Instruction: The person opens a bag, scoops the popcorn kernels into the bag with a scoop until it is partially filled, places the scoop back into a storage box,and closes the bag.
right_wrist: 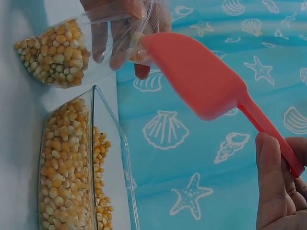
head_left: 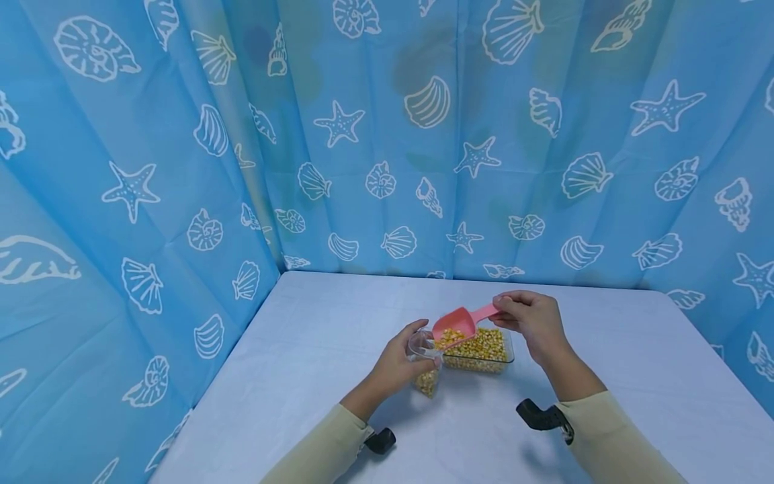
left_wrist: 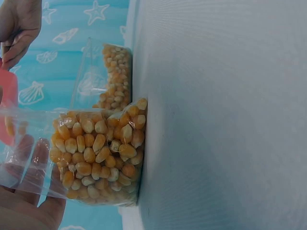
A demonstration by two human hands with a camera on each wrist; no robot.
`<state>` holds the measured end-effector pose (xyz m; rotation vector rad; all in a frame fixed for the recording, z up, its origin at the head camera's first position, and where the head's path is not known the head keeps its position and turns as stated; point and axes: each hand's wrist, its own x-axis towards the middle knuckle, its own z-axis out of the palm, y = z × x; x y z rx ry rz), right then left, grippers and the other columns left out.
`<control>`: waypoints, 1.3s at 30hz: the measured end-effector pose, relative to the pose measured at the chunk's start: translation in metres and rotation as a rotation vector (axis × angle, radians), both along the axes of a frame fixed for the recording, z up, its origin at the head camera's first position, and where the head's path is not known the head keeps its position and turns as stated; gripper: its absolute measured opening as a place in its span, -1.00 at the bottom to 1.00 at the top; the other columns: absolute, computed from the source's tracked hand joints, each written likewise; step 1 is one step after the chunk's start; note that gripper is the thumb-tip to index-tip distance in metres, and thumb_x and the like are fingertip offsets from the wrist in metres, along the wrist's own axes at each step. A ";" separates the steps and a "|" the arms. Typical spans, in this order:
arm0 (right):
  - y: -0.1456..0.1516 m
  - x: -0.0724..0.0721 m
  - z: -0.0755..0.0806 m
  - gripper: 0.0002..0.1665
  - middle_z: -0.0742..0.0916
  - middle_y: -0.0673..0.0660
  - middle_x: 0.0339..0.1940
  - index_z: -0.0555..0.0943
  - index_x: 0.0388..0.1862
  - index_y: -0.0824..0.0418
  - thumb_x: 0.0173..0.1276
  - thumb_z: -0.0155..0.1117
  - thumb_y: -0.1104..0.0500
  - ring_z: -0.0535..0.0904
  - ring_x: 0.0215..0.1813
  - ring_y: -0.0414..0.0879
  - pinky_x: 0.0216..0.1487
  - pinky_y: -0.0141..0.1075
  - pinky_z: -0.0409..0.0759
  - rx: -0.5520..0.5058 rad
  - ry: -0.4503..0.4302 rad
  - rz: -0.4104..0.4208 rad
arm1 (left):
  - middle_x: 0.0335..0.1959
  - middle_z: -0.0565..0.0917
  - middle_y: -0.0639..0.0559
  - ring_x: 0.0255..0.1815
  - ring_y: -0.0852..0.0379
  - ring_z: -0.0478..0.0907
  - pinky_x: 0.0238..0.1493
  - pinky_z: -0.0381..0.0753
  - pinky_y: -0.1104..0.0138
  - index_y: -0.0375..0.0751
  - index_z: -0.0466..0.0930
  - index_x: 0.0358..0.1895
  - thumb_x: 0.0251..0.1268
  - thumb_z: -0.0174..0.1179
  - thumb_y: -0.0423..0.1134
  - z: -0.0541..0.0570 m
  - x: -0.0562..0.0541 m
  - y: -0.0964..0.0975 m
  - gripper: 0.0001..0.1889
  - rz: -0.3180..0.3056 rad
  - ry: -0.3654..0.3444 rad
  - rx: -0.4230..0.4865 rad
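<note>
A clear plastic bag [left_wrist: 98, 158] stands on the table with dried corn kernels filling its lower part. My left hand [head_left: 396, 363] grips it near the mouth, fingers on one side and thumb on the other. The fingers of my right hand [head_left: 535, 323] pinch the handle of a pink scoop [head_left: 455, 321]. Corn kernels lie in the scoop, and its front edge is tilted down at the bag's opening. Just behind and to the right of the bag is a glass container [head_left: 512, 357] holding more corn kernels [head_left: 488, 343]; the scoop hangs partly over it.
A white cloth covers the table [head_left: 290, 336]. Blue curtains [head_left: 375, 134] with white shell and starfish prints rise along the back and left edges. A dark wrist mount [head_left: 541, 417] sits at the right sleeve, with another [head_left: 381, 441] at the left sleeve.
</note>
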<state>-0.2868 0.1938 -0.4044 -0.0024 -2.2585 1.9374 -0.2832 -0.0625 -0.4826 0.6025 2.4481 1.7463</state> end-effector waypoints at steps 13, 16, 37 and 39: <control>-0.001 0.001 0.002 -0.51 0.73 0.26 -0.17 0.58 0.04 0.45 0.38 0.31 0.05 0.73 -0.25 -0.12 -0.18 -0.31 0.65 0.023 0.048 0.015 | 0.05 0.60 0.22 0.07 0.18 0.50 0.13 0.48 0.01 0.11 0.22 0.46 0.18 0.38 -0.11 -0.002 -0.001 0.001 -0.23 -0.021 0.019 0.021; -0.002 0.002 0.004 -0.52 0.72 0.27 -0.17 0.58 0.04 0.44 0.38 0.30 0.05 0.73 -0.25 -0.11 -0.18 -0.30 0.65 0.034 0.053 0.015 | 0.03 0.60 0.23 0.06 0.19 0.51 0.13 0.49 0.01 0.10 0.22 0.46 0.19 0.38 -0.13 -0.002 -0.001 0.001 -0.23 -0.020 0.022 0.026; 0.034 -0.014 -0.027 -0.51 0.69 0.24 -0.09 0.60 0.09 0.32 0.42 0.22 -0.04 0.70 -0.23 -0.16 -0.17 -0.44 0.62 0.047 0.136 -0.149 | 0.15 0.59 -0.06 0.11 0.09 0.55 0.17 0.49 0.14 0.12 0.28 0.40 0.14 0.38 -0.42 -0.005 -0.007 -0.005 -0.23 -0.069 0.066 0.226; 0.030 -0.003 -0.018 -0.49 0.68 0.27 -0.07 0.57 0.13 0.33 0.44 0.19 -0.05 0.69 -0.23 -0.18 -0.18 -0.46 0.60 0.137 0.072 -0.197 | 0.15 0.57 -0.10 0.13 0.08 0.55 0.17 0.49 0.18 0.10 0.29 0.40 0.11 0.38 -0.45 -0.005 -0.007 -0.005 -0.22 -0.068 0.051 0.263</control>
